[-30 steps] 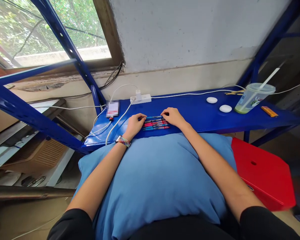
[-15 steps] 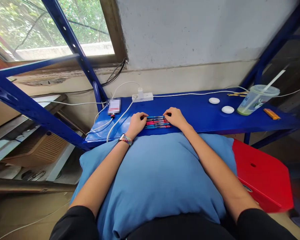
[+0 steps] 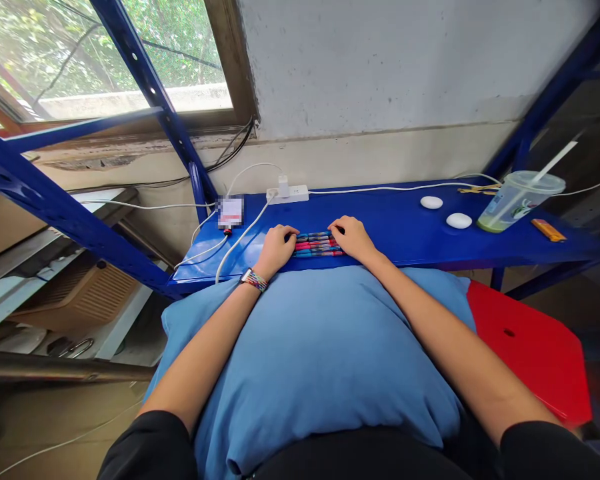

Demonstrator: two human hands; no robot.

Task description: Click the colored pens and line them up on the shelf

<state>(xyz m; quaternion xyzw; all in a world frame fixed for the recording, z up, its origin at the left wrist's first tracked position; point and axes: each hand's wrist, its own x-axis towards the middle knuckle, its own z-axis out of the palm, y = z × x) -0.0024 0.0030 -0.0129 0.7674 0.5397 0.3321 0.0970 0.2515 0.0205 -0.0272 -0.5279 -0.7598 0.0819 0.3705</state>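
Pens (image 3: pixel 320 246), mixed blue and red, are at frame centre, near the front edge of the blue metal tabletop (image 3: pixel 390 243). They lie flat, side by side, long axes running left-right. Exact count unclear, ends partly hidden by the hands.

Left hand (image 3: pixel 277 248) is at the left ends of the pens, fingers curled, thumb and index narrow at the far pen. Right hand (image 3: pixel 354 237) mirrors it at the right ends, also narrow. Can't tell if either is pinching a pen or just touching the ends. Watch with multicoloured woven band (image 3: pixel 257 281) on the left wrist.

Blue pillow (image 3: pixel 325 353) fills lower centre, under both forearms, up against the table edge.

Left of centre, back of the table: white power strip (image 3: pixel 297 193) with a white plug (image 3: pixel 283 186) in it. White cable (image 3: pixel 244 232) runs from there to the front edge. Pixelated item (image 3: pixel 231 212) further left, contents unreadable.

Right side of table: two white egg-shaped objects (image 3: pixel 431 203), near each other, not touching. Then a clear plastic cup (image 3: pixel 517 203) with white straw (image 3: pixel 555 162) and a little green liquid at the bottom; orange packet (image 3: pixel 549 230) just right of it. Red stool (image 3: pixel 535 350) at lower right.
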